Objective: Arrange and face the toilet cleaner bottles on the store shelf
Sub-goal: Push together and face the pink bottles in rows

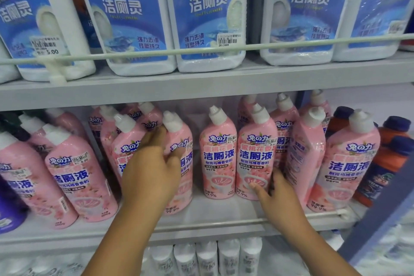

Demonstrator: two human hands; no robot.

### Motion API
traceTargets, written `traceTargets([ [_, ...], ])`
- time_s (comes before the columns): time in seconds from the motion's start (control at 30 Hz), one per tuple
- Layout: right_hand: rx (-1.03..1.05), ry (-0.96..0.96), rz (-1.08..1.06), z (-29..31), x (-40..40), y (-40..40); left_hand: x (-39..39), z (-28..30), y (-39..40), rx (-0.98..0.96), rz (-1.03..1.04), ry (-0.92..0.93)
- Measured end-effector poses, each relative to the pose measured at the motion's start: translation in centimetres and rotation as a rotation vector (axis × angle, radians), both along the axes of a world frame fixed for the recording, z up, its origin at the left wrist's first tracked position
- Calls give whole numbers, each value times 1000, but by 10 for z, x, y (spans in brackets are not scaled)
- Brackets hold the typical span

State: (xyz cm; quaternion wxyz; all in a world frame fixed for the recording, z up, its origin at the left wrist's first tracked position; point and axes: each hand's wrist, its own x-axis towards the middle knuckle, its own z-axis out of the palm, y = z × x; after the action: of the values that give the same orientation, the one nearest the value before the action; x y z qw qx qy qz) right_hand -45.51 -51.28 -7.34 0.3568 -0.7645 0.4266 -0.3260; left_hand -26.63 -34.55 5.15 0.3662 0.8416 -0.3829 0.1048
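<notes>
Where pink bottles stand, grey shelf — blue-labelled jugs above

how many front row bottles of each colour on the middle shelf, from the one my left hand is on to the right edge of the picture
pink toilet cleaner bottles: 5
orange bottles with dark blue caps: 1
total: 6

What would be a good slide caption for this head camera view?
Left hand grips one pink bottle; right hand grips a neighbouring pink bottle on the shelf.
</notes>
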Motion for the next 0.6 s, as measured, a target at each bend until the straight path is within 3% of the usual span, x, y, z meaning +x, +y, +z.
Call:
traceTargets([
  [0.2,13,0,17,0,-1,0,14,1,20,-65,-292,281],
  [0.43,23,10,38,4,-1,-1,12,-12,-7,-44,-577,437],
  [0.6,30,29,65,7,-2,-2,-3,-19,-26,-57,-625,371],
])
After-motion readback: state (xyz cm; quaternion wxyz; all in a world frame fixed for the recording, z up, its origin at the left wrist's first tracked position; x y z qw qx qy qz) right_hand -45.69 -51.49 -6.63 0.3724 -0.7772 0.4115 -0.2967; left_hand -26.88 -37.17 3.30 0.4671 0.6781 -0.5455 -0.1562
